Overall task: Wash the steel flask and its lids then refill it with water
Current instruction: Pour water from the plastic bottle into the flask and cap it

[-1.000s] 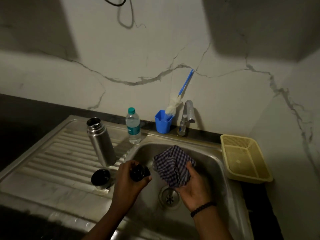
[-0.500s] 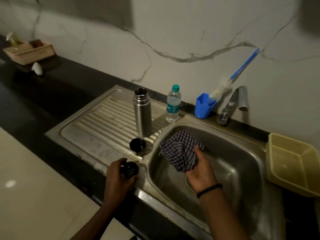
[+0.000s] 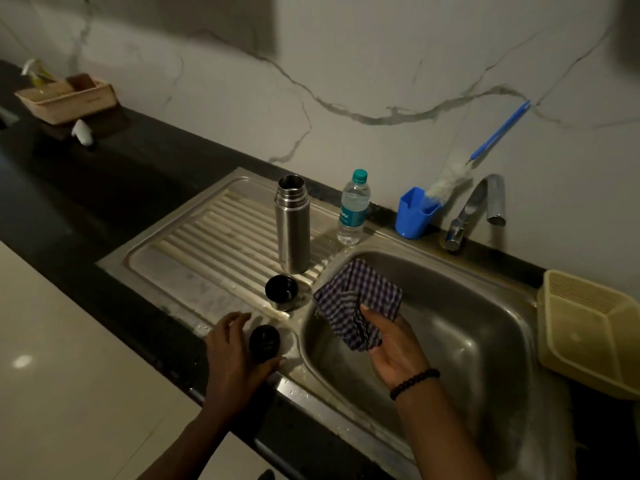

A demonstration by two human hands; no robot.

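At the near edge of the draining board (image 3: pixel 194 268), by the corner where it meets the sink (image 3: pixel 485 327), the left hand (image 3: pixel 232 358) curls its fingers and thumb around a small black lid (image 3: pixel 264 342), which sits low over the wet steel; whether the lid touches the board cannot be told. Over the near left part of the sink, the right hand (image 3: pixel 394 344) lies palm up with a checked cloth (image 3: pixel 358 303) draped across it, the thumb pressed down on the fabric to pin it. A beaded band (image 3: pixel 414 378) circles that wrist.

Just beyond the left hand, a second lid (image 3: pixel 282 292) stands on the board close to the sink's left rim. Behind it the flask (image 3: pixel 292 225) stands upright and uncapped on the ribbed part of the board. Near the board's far right corner stands a capped water bottle (image 3: pixel 353 207). Along the sink's far edge are a blue cup (image 3: pixel 414 213) holding a brush (image 3: pixel 485 147), then the tap (image 3: pixel 479 206). A yellow basket (image 3: pixel 588 332) rests by the sink's right edge.
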